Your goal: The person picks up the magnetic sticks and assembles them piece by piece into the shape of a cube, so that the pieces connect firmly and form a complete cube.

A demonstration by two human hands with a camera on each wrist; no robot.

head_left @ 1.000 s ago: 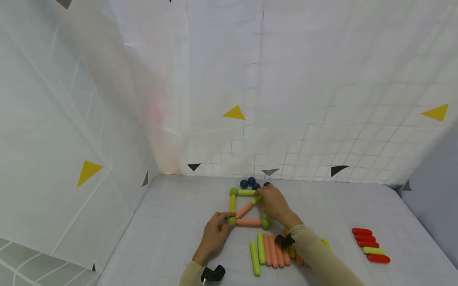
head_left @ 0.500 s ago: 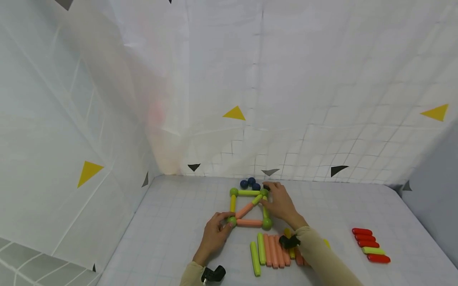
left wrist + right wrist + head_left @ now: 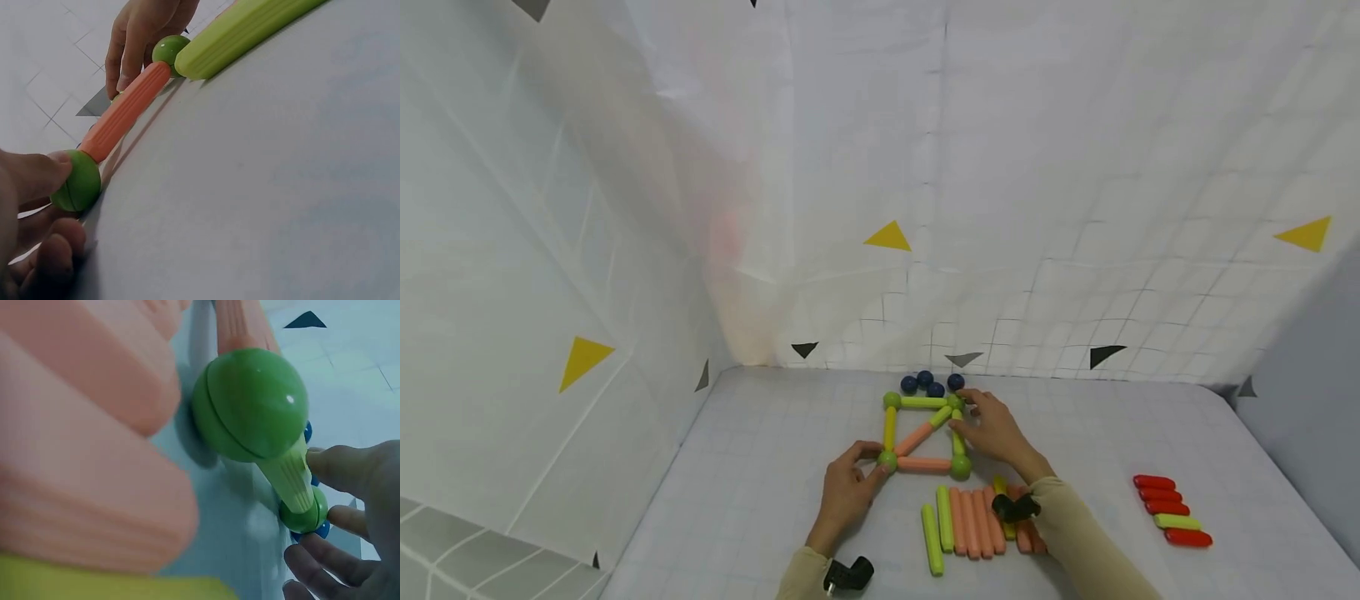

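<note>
White table (image 3: 737,467), your left hand (image 3: 847,493) pinching near-left green ball (image 3: 889,460) of stick frame (image 3: 925,464), your right hand (image 3: 997,429) at far-right green ball (image 3: 955,402), fingers (image 3: 351,521) apart, blue balls (image 3: 925,379) beyond.

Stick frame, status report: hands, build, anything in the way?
Left hand holding near-left green ball. Right hand at far-right green ball. Frame four-sided, braced corner to corner. Blue balls close behind, possibly in the way.
</note>
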